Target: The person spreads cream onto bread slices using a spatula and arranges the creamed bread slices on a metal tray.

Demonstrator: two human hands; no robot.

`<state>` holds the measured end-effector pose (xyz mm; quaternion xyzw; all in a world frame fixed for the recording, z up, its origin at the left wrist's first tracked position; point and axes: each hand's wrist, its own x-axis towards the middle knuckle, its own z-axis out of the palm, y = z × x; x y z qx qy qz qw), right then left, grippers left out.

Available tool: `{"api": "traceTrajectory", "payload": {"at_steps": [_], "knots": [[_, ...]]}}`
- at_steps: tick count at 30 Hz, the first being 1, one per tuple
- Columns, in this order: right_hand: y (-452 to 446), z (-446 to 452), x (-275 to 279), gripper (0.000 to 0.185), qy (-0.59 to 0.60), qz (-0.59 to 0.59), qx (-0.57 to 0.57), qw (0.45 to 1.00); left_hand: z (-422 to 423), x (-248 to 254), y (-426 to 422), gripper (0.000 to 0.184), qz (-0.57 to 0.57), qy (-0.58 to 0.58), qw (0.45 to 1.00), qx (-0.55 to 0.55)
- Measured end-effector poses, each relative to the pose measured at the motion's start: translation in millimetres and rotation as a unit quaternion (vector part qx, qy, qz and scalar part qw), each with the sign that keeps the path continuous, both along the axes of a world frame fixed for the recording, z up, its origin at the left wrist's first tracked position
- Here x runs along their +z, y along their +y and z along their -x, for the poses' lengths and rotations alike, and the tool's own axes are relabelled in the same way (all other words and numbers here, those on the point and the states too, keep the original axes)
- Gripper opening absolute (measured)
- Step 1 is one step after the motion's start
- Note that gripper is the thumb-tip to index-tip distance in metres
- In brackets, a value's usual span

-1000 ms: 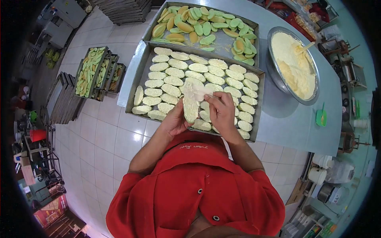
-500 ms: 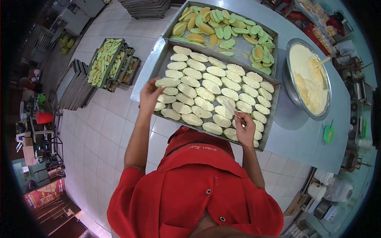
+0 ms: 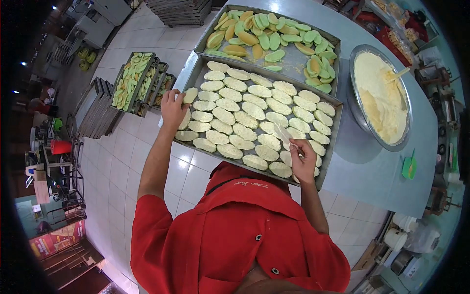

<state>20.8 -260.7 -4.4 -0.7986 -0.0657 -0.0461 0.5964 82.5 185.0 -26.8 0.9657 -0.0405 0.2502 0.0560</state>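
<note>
At the left side of the near tray (image 3: 331,147), my left hand (image 3: 173,109) pinches a cream-coated oval piece (image 3: 190,95) by its end. Rows of pale, cream-covered ovals (image 3: 249,109) fill most of that tray. Over the tray's right part, my right hand (image 3: 302,156) grips a thin, whitish, see-through spreader (image 3: 282,133) that points up and left. Behind, the far tray (image 3: 293,54) holds a loose heap of green and orange-brown ovals (image 3: 274,41) without cream.
A large steel bowl (image 3: 353,93) of pale cream with a handle standing in it is at the right. Near it lies a small green container (image 3: 409,167). Left of the table, stacked trays (image 3: 133,81) of green pieces stand above the tiled floor (image 3: 125,152).
My left hand has carried the coated oval from the tray's middle to its left edge. My right hand has moved right and down, away from the left hand, still with the spreader. The view has shifted.
</note>
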Motion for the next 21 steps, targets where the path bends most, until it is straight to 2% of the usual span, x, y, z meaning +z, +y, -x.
{"api": "traceTrajectory", "payload": {"at_steps": [4, 7, 10, 13, 20, 21], "knots": [[-15, -3, -6, 0.017, 0.015, -0.010, -0.010, 1.000, -1, -1, -3, 0.039, -0.046, 0.050, 0.997, 0.036], [-28, -9, -13, 0.016, 0.028, 0.031, 0.014, 0.999, -5, 4, -8, 0.033, -0.103, 0.078, 0.990, 0.053], [-35, -14, -11, 0.016, 0.023, 0.003, 0.014, 1.000, -8, 8, -10, 0.023, -0.129, 0.115, 0.983, 0.064], [-42, -20, -10, 0.015, 0.018, -0.007, 0.011, 1.000, -15, 11, -10, 0.016, -0.114, 0.105, 0.985, 0.075], [-59, -28, -10, 0.016, 0.025, 0.002, -0.014, 1.000, -39, 29, -26, 0.018, -0.146, 0.146, 0.974, 0.094], [-60, -27, -10, 0.017, 0.020, -0.001, -0.025, 0.999, -49, 32, -33, 0.019, -0.143, 0.122, 0.977, 0.096]]}}
